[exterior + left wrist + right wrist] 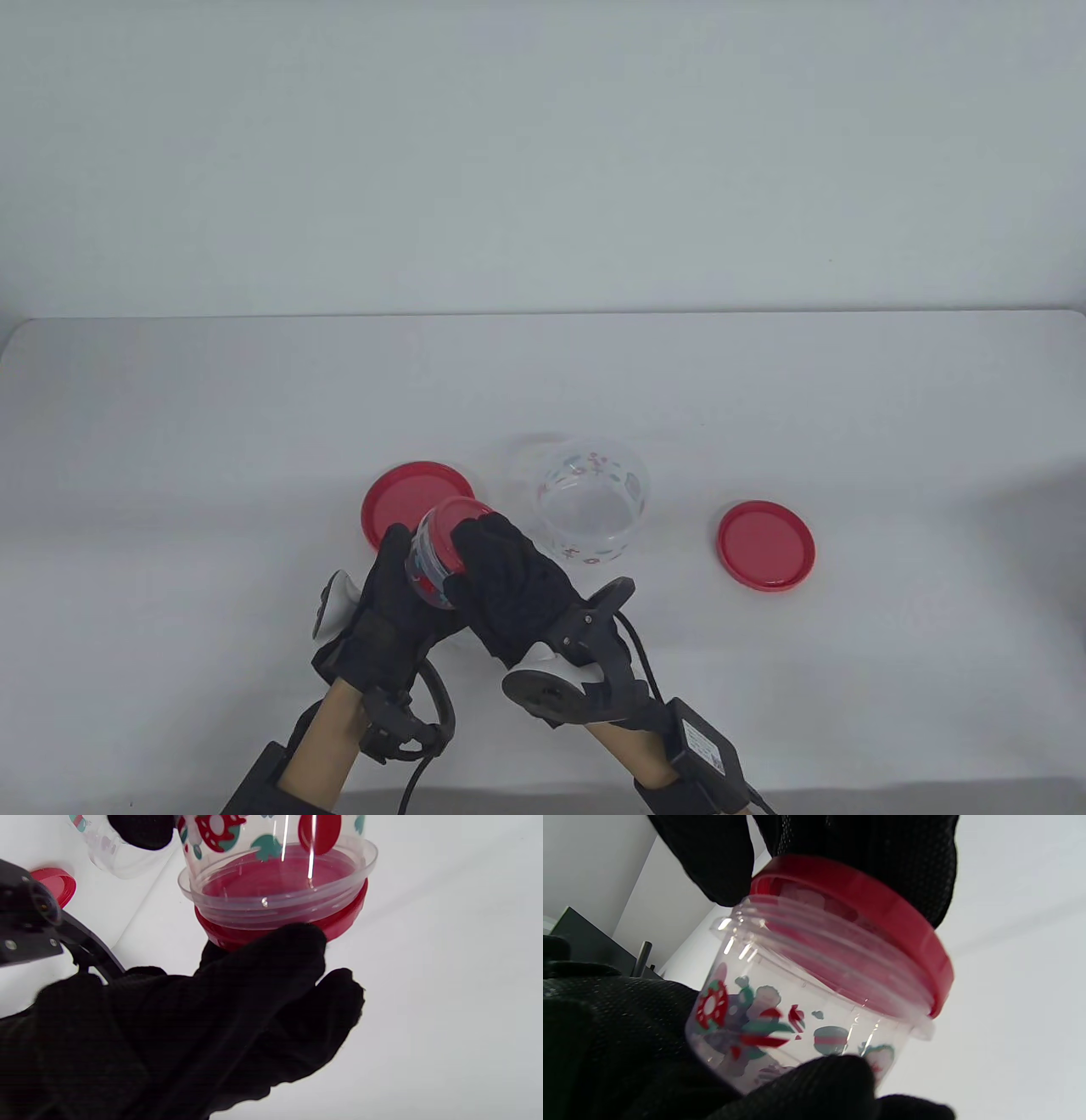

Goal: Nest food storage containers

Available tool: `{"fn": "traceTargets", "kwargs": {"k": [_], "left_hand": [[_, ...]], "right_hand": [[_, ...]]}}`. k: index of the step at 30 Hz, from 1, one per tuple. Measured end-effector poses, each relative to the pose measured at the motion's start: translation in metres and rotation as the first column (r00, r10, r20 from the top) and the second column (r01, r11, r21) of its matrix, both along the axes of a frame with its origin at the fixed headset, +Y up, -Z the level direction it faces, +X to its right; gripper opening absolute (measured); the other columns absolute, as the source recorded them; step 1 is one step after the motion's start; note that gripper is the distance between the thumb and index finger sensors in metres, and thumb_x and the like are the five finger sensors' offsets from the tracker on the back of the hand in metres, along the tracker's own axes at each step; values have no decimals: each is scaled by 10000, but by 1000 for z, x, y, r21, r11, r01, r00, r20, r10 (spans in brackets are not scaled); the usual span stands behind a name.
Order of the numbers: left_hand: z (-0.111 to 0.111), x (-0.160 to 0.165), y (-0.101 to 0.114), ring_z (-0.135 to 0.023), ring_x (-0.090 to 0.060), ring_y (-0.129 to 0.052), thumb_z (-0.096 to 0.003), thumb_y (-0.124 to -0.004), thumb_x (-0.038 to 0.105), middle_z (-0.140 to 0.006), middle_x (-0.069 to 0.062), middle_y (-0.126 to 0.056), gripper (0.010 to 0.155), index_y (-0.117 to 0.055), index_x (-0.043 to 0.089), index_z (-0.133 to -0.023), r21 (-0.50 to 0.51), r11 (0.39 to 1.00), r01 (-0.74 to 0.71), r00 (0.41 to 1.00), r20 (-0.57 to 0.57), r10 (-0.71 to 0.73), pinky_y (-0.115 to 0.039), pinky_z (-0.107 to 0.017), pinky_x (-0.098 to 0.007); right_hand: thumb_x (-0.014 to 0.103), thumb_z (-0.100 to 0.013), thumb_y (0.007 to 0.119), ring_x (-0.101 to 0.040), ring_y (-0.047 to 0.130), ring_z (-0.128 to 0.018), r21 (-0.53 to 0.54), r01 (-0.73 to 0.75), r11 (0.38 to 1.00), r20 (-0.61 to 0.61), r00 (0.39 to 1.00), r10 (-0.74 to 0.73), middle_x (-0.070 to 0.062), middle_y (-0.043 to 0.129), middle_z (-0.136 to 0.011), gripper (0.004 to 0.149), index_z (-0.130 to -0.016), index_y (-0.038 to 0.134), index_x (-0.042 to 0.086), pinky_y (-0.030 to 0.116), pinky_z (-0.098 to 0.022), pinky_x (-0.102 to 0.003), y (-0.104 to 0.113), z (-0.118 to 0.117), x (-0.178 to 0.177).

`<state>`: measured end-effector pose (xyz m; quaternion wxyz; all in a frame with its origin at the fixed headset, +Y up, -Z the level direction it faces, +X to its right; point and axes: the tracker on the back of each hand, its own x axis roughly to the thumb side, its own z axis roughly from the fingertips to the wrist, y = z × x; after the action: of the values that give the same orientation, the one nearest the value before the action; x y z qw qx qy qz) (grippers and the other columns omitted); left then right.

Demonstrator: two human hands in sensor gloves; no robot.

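We hold the small printed container (434, 556) above the bench (212, 441), left of centre, tilted with its red screw lid (458, 512) pointing away. Our left hand (386, 607) makes its grip by curling round the clear body to steady it, while our right hand (509, 586) curls its fingers over the lid's rim, likely to twist it off so the jar can nest. Behind our hands a larger red lid (407, 497) lies flat. To the right stands the larger clear container (591, 509), open and upright, seemingly waiting to receive the small one. Farther right, well apart, another red lid (765, 545) rests out of the way.
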<state>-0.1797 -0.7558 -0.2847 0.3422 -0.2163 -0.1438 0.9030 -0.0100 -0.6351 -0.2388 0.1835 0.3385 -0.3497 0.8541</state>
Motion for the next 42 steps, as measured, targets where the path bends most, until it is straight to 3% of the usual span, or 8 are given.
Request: {"fn": "traceTargets", "kwargs": {"k": [6, 10, 14, 18, 29, 32, 40, 42], "left_hand": [[-2, -1, -5, -1118, -530, -274, -690, -249, 606, -1246, -225, 42, 745, 124, 194, -1186, -1, 999, 44, 999, 19, -44, -493, -784, -577], [-1, 3, -2, -1116, -532, -289, -693, -257, 604, -1250, -230, 26, 742, 104, 193, -1195, 45, 997, 60, 994, 86, -64, -501, -778, -577], [2, 8, 0, -1114, -533, -305, -694, -270, 602, -1254, -236, 4, 741, 83, 192, -1202, 72, 992, 107, 988, 109, -114, -507, -772, -581], [4, 11, -2, -1110, -537, -303, -692, -273, 603, -1252, -236, -4, 743, 81, 191, -1199, 66, 989, 130, 984, 110, -137, -507, -772, -580], [2, 8, -3, -1065, -570, -411, -691, -281, 604, -1259, -261, -124, 752, 53, 175, -1212, 80, 979, 188, 975, 105, -196, -603, -715, -561], [3, 8, -3, -1066, -565, -412, -692, -284, 607, -1257, -259, -120, 761, 60, 162, -1206, 75, 978, 197, 974, 103, -204, -606, -715, -558], [0, -1, 1, -1068, -559, -401, -698, -313, 609, -1243, -226, -16, 772, 83, 168, -1191, 65, 983, 172, 985, 19, -174, -592, -724, -560], [0, -2, 0, -1073, -552, -394, -695, -310, 612, -1243, -226, -11, 773, 87, 170, -1189, 64, 981, 181, 983, 5, -182, -588, -728, -558]], "right_hand": [[338, -598, 706, -351, 881, -753, -44, -37, 998, -32, 999, 35, -95, 774, -897, 560, -1058, 501, 94, 838, -436, -398, -7, -1, 5], [383, -632, 595, -439, 650, -930, -217, 99, 971, -50, 992, -112, -166, 619, -1074, 562, -1107, 466, 112, 639, -620, -541, -5, -11, 19], [463, -645, 515, -519, 259, -1015, -539, 148, 829, -101, 966, -238, -232, 291, -1187, 653, -1159, 341, 99, 347, -656, -675, -15, -23, 26], [477, -645, 494, -461, 66, -1019, -753, 151, 640, -188, 883, -429, -176, 111, -1185, 680, -1164, 232, 126, 184, -654, -679, -32, -33, 25], [514, -640, 478, -449, 130, -1035, -674, 61, 737, -260, 913, -314, -149, 142, -1190, 682, -1162, 226, 154, 238, -678, -662, -36, -38, 26], [527, -635, 486, -463, 198, -1037, -670, 64, 740, -234, 927, -292, -158, 190, -1193, 686, -1164, 258, 154, 324, -677, -664, -33, -38, 28], [543, -632, 499, -502, 597, -924, -704, 92, 705, -120, 962, -246, -239, 402, -1168, 706, -1155, 385, 84, 591, -601, -607, -25, -44, 45], [560, -626, 522, -503, 572, -937, -722, 61, 689, -126, 968, -218, -250, 383, -1166, 735, -1156, 370, 75, 579, -606, -612, -26, -43, 46]]}}
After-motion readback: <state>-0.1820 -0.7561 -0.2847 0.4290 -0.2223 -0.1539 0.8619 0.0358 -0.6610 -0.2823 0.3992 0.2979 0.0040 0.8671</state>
